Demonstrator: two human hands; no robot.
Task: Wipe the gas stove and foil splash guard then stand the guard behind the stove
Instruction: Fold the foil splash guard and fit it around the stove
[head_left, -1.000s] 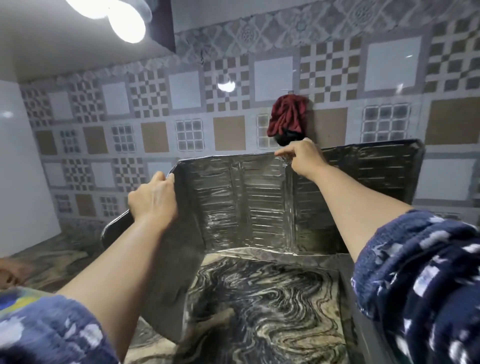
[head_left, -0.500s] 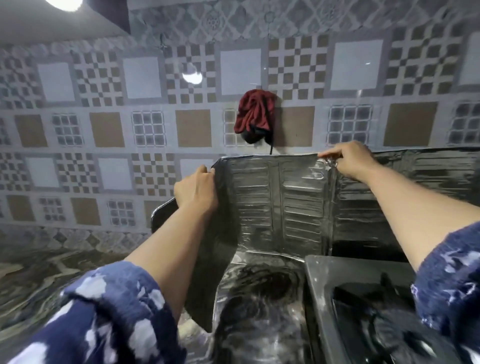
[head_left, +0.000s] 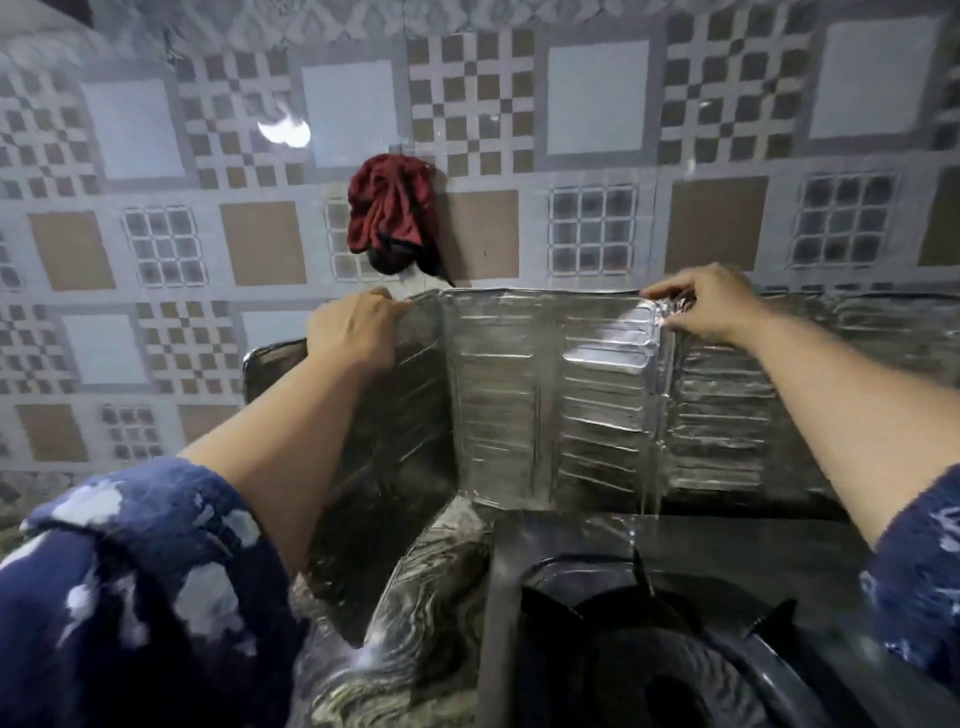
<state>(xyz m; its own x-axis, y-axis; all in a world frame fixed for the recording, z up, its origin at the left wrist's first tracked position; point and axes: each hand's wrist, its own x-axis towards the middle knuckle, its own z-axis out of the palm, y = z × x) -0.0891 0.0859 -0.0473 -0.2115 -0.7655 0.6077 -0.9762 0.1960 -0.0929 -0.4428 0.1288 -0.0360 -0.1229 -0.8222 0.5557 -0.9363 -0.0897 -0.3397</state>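
I have the crinkled silver foil splash guard (head_left: 550, 400) upright at twelve o'clock behind the black gas stove (head_left: 675, 639), its left wing folding toward me over the marbled stone surface (head_left: 431, 587). My left hand (head_left: 353, 332) is clenched over the top edge near the left fold, and my right hand (head_left: 706, 306) pinches the top edge at the right crease. I judge it feather-light, flimsy and easily dented, so holding the rim beside the folds, gently, seems wisest.

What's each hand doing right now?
Left hand: closed on the foil splash guard's top edge.
Right hand: pinching the guard's top edge.
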